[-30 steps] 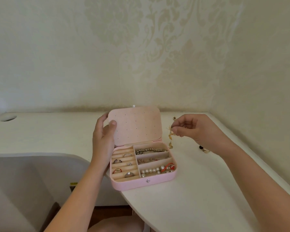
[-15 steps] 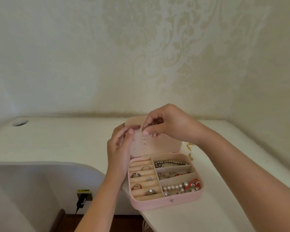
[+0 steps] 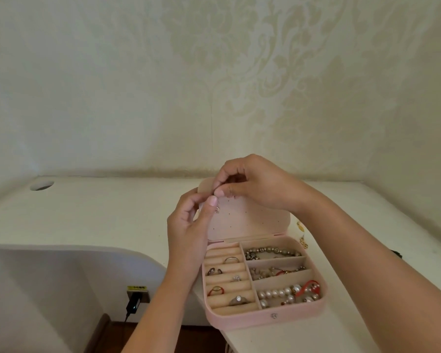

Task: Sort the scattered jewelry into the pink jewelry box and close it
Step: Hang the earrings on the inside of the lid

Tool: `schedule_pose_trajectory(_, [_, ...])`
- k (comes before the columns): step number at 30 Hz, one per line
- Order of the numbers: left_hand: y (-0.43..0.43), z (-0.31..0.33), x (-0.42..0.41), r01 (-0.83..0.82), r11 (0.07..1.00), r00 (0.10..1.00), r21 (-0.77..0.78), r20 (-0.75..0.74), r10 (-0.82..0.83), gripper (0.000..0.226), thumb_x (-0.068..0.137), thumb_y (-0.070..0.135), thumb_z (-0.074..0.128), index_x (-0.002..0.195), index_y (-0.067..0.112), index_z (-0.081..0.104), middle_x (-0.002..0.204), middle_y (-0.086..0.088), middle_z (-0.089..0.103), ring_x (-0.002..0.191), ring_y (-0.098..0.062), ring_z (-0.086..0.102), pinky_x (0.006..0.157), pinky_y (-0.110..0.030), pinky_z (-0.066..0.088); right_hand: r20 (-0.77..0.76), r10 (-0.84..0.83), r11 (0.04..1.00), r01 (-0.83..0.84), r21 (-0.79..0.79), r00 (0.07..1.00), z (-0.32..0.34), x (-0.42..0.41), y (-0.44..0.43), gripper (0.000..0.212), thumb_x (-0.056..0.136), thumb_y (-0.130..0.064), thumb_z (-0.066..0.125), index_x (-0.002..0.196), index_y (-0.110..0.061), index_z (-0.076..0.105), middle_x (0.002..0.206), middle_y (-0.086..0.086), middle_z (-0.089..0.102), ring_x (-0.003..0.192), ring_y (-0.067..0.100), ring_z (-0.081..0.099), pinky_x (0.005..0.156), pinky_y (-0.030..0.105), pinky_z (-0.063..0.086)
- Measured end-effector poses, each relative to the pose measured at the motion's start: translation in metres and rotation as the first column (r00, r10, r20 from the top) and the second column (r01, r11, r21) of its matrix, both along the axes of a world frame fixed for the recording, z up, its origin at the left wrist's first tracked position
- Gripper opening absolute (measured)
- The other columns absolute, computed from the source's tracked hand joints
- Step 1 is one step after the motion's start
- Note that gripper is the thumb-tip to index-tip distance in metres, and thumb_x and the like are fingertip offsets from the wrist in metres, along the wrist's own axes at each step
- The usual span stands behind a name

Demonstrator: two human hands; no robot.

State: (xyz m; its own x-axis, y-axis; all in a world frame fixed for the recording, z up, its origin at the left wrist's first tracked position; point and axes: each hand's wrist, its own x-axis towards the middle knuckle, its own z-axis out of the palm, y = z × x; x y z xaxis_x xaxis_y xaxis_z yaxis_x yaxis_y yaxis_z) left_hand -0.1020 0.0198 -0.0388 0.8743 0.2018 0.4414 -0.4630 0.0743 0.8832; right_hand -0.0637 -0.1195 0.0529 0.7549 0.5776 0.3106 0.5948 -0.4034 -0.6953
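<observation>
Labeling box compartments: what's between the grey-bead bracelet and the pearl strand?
Head view: the middle right compartment, holding a tangle of small beads with red thread, walled off from the grey-bead bracelet and pearl strand by dividers.

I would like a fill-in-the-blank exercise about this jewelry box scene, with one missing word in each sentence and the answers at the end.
1. The lid of the pink jewelry box is ____.
2. A small dangling earring is pinched by ____ hands, the left hand and the right hand.
3. The rings sit on the ____ side of the box.
4. The pearl bracelet lies in the right-hand compartment ____ to the person.

Missing words: open; both; left; nearest.
</observation>
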Motion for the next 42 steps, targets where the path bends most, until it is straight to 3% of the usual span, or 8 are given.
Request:
schedule_pose_trajectory(6, [0.005, -0.005, 0.007, 0.076, 0.997, 0.997, -0.027, -0.018, -0.077, 0.024, 0.079, 0.035, 0.071, 0.091, 0.014, 0.071, 0.105, -0.006, 0.067, 0.102, -0.022, 0.062, 0.092, -0.04, 0.048, -0.07, 0.063, 0.997, -0.06, 0.044, 0.996, -0.003, 0.001, -0.004, 0.007, 0.087, -0.004, 0.064, 0.089, 0.001, 0.068, 0.067, -0.001, 0.06, 0.059, 0.002, 0.052, 0.06, 0.014, 0.043])
schedule_pose_trajectory(16, [0.005, -0.003, 0.008, 0.189, 0.975, 0.981, -0.119, -0.013, -0.192, 0.021, 0.077, 0.037, 0.068, 0.09, 0.02, 0.072, 0.112, -0.011, 0.062, 0.105, -0.02, 0.06, 0.092, -0.037, 0.048, -0.213, 0.157, 0.983, -0.131, 0.13, 0.964, -0.014, 0.001, -0.001, 0.01, 0.095, -0.003, 0.051, 0.091, -0.006, 0.06, 0.069, 0.003, 0.062, 0.062, 0.009, 0.061, 0.058, 0.019, 0.047])
schedule_pose_trajectory(22, [0.005, -0.003, 0.01, 0.265, 0.934, 0.964, -0.238, 0.034, -0.265, 0.021, 0.084, 0.024, 0.061, 0.093, 0.006, 0.066, 0.089, -0.022, 0.057, 0.09, -0.031, 0.06, 0.091, -0.045, 0.049, -0.164, 0.124, 0.981, -0.096, 0.171, 0.979, -0.024, -0.003, 0.01, 0.022, 0.097, -0.004, 0.045, 0.085, -0.02, 0.055, 0.061, -0.013, 0.059, 0.057, 0.006, 0.053, 0.052, 0.018, 0.042])
schedule_pose_trajectory(25, [0.003, -0.002, 0.008, 0.28, 0.924, 0.959, -0.262, 0.042, -0.279, 0.017, 0.084, 0.025, 0.06, 0.091, 0.011, 0.067, 0.075, -0.019, 0.059, 0.082, -0.032, 0.059, 0.089, -0.047, 0.049, -0.161, 0.11, 0.984, -0.084, 0.158, 0.981, -0.026, -0.005, 0.015, 0.02, 0.1, -0.006, 0.04, 0.086, -0.018, 0.049, 0.065, -0.002, 0.053, 0.059, 0.012, 0.049, 0.052, 0.019, 0.041])
schedule_pose_trajectory(30, [0.003, -0.002, 0.009, 0.284, 0.916, 0.958, -0.282, 0.038, -0.285, 0.014, 0.079, 0.029, 0.062, 0.084, 0.018, 0.068, 0.066, -0.012, 0.059, 0.069, -0.024, 0.061, 0.076, -0.033, 0.052, -0.168, 0.048, 0.989, -0.022, 0.149, 0.985, -0.03, -0.007, 0.021, 0.023, 0.101, -0.012, 0.036, 0.081, -0.019, 0.044, 0.068, 0.012, 0.047, 0.062, 0.017, 0.044, 0.054, 0.022, 0.038])
schedule_pose_trajectory(34, [0.004, -0.005, 0.011, 0.276, 0.926, 0.959, -0.256, 0.012, -0.283, 0.014, 0.073, 0.034, 0.066, 0.08, 0.022, 0.067, 0.075, -0.004, 0.069, 0.075, -0.015, 0.065, 0.07, -0.025, 0.055, -0.111, -0.03, 0.995, 0.04, 0.096, 0.993, -0.029, -0.009, 0.024, 0.026, 0.102, -0.015, 0.036, 0.077, -0.018, 0.042, 0.062, 0.002, 0.047, 0.058, 0.011, 0.042, 0.061, 0.026, 0.037])
schedule_pose_trajectory(38, [0.005, -0.008, 0.012, 0.245, 0.946, 0.966, -0.21, -0.026, -0.256, 0.025, 0.069, 0.04, 0.072, 0.083, 0.02, 0.066, 0.096, -0.003, 0.071, 0.087, -0.014, 0.067, 0.073, -0.026, 0.056, -0.064, -0.083, 0.994, 0.087, 0.062, 0.994, -0.026, -0.011, 0.021, 0.038, 0.102, -0.014, 0.035, 0.066, -0.025, 0.042, 0.049, -0.016, 0.053, 0.051, -0.007, 0.046, 0.059, 0.012, 0.036])
schedule_pose_trajectory(42, [0.005, -0.008, 0.011, 0.204, 0.972, 0.977, -0.118, -0.036, -0.21, 0.041, 0.067, 0.053, 0.076, 0.09, 0.02, 0.068, 0.114, -0.022, 0.061, 0.104, -0.033, 0.061, 0.093, -0.048, 0.048, -0.094, -0.079, 0.995, 0.085, 0.057, 0.992, -0.026, -0.008, 0.02, 0.043, 0.101, -0.014, 0.036, 0.06, -0.025, 0.044, 0.049, -0.012, 0.047, 0.05, 0.001, 0.042, 0.058, 0.021, 0.037])
